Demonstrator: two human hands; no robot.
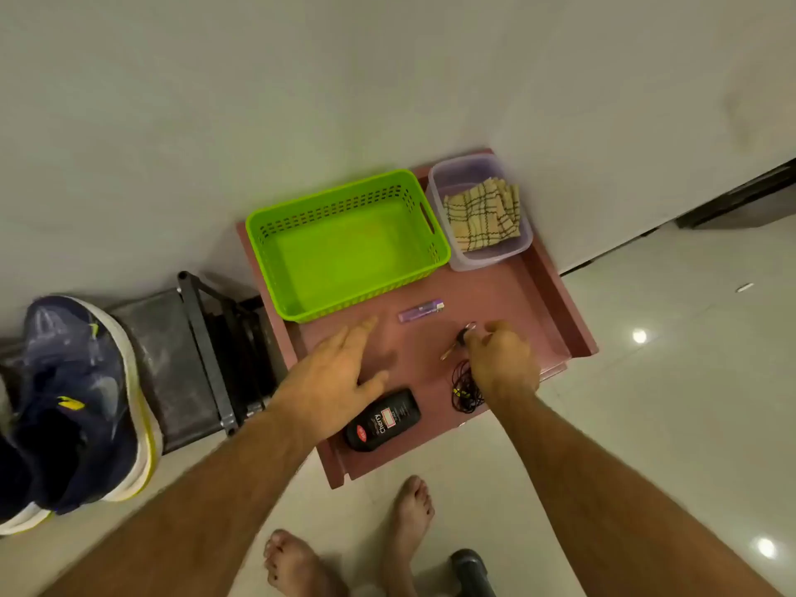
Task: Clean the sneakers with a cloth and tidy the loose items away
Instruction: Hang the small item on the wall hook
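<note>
**Hands over the pink table, key getting picked up**

Head cam, looking straight down. Right hand [502,359] has its fingers curled around a key [457,343] near the front right of the pink table [508,295], pinching it by the dark head. Left hand [340,377] is flat and relaxed, fingers straight, hovering just in front of the green basket [344,247], which has nothing in it.

Loose stuff on the table: a purple lighter [421,312] between the two hands, a black Cherry bottle [382,420] lying on its side just under the left hand, and a tangle of black cord [463,392] beside the right wrist. The checked cloth [484,213] sits folded in a clear tub [478,260] at the back right.

A navy sneaker [82,398] sits on a dark rack [189,355] off to the left, well apart from the cloth.
</note>
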